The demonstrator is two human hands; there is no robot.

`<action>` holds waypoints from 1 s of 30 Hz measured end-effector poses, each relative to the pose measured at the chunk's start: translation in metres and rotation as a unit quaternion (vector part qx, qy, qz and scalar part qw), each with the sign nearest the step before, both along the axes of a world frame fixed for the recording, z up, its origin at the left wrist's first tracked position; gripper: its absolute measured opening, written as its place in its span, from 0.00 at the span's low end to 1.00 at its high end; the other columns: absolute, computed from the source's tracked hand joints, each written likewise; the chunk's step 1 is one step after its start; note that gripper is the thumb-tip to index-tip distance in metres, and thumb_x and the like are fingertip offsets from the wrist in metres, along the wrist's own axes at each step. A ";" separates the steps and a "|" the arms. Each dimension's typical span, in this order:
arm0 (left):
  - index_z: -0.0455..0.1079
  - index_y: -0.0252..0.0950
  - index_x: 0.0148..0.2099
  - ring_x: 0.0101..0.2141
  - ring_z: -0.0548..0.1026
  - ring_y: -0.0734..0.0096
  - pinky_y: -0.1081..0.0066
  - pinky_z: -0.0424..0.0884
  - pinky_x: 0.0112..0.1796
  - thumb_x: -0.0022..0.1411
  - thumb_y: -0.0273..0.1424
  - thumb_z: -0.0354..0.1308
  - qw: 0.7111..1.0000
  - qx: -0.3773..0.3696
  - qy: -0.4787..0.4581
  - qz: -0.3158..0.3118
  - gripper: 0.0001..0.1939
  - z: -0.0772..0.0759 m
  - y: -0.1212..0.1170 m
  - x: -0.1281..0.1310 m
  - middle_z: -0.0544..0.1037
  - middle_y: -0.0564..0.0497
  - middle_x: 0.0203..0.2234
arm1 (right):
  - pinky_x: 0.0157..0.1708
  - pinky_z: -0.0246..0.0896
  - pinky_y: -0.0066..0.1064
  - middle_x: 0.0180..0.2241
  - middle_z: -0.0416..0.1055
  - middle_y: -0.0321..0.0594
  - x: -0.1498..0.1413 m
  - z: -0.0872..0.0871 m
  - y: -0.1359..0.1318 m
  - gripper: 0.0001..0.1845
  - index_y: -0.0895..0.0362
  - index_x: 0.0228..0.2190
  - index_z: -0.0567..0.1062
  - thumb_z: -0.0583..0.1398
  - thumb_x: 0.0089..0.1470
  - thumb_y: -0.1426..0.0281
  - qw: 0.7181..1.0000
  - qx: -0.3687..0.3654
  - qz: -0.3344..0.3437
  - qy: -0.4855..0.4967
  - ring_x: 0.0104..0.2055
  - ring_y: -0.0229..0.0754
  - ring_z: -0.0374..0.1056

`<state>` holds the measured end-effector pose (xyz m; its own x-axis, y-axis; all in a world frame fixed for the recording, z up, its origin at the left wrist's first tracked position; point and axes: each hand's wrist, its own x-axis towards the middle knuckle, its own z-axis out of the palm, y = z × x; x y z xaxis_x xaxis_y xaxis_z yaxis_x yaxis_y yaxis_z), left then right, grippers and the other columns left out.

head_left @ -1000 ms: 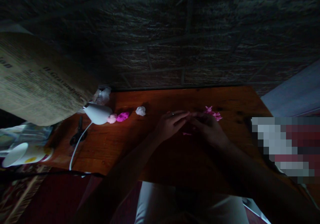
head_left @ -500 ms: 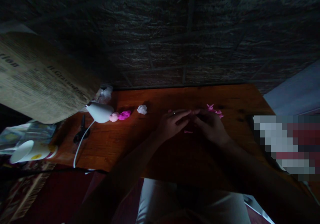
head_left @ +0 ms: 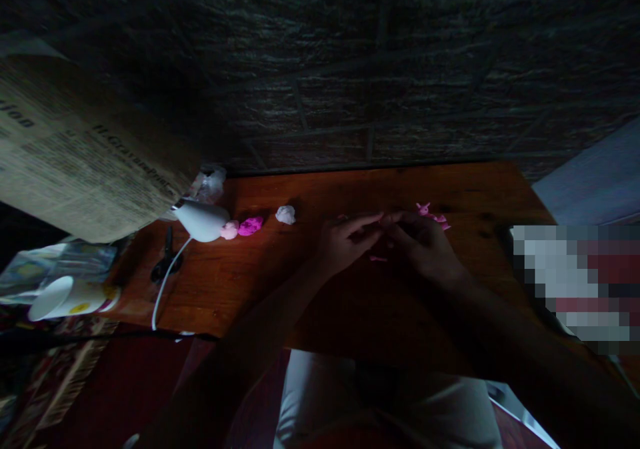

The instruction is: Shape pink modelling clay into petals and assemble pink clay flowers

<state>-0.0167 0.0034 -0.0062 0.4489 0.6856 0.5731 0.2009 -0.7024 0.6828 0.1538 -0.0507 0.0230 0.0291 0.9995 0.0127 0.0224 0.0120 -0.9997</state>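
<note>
Where a dark wall of block-patterned stone or its imitation fills the upper view, a reddish-brown wooden desk runs along its foot. The room is dim. At the left, a brown sheet printed like newspaper overhangs the desk's far corner, and below it a paper cup has its mouth turned toward the left edge of the view. Black scissors lie near a white cord that leads to a white cone-shaped object. A pale pink lump and a magenta lump sit in a row beside it, with a white lump a little apart. A pale cloth hangs at the right, and a fringed rug shows at lower left.

Over the desk, the left hand and right hand come together, the fingers of both bent and their tips meeting; shadow hides whether anything is pinched there, so I cannot tell. A pink figure lies just beyond the right hand, partly hidden by it. A thin pink strip rests on the near side of the fingertips, between the two hands.
</note>
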 end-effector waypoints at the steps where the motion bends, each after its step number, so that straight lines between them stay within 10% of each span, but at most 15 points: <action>1: 0.77 0.40 0.53 0.30 0.82 0.73 0.70 0.80 0.36 0.64 0.30 0.63 1.000 -0.017 -0.006 -0.003 0.15 0.000 -0.001 0.000 0.86 0.48 0.37 | 0.26 0.64 0.30 0.23 0.70 0.36 0.000 0.001 0.000 0.22 0.56 0.29 0.77 0.68 0.51 0.49 1.000 -0.002 0.000 0.002 0.25 0.38 0.65; 8: 0.77 0.36 0.53 0.23 0.79 0.76 0.76 0.75 0.27 0.63 0.37 0.64 0.984 -0.171 -0.028 -0.033 0.18 0.006 -0.004 0.001 0.83 0.51 0.25 | 0.27 0.64 0.30 0.24 0.71 0.37 0.000 -0.002 0.001 0.22 0.56 0.32 0.78 0.66 0.53 0.48 1.000 0.001 0.002 0.003 0.25 0.37 0.64; 14: 0.78 0.32 0.50 0.19 0.77 0.77 0.78 0.67 0.18 0.64 0.42 0.63 0.948 -0.305 -0.065 -0.064 0.20 0.012 0.003 0.003 0.85 0.43 0.36 | 0.25 0.60 0.30 0.22 0.67 0.34 0.002 -0.003 0.003 0.21 0.57 0.32 0.81 0.67 0.52 0.51 1.000 0.006 -0.006 0.007 0.24 0.35 0.60; 30: 0.79 0.33 0.44 0.20 0.75 0.77 0.77 0.64 0.19 0.60 0.43 0.66 0.936 -0.338 -0.091 -0.048 0.19 0.009 0.007 0.004 0.84 0.47 0.30 | 0.32 0.67 0.33 0.32 0.78 0.41 0.002 -0.005 0.001 0.17 0.55 0.35 0.82 0.65 0.56 0.54 0.999 0.024 -0.015 -0.023 0.30 0.40 0.69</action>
<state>-0.0125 0.0106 0.0028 0.4638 0.8808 0.0954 -0.0026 -0.1063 0.9943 0.1558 -0.0494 0.0179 0.0573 0.9964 0.0629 0.0685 0.0589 -0.9959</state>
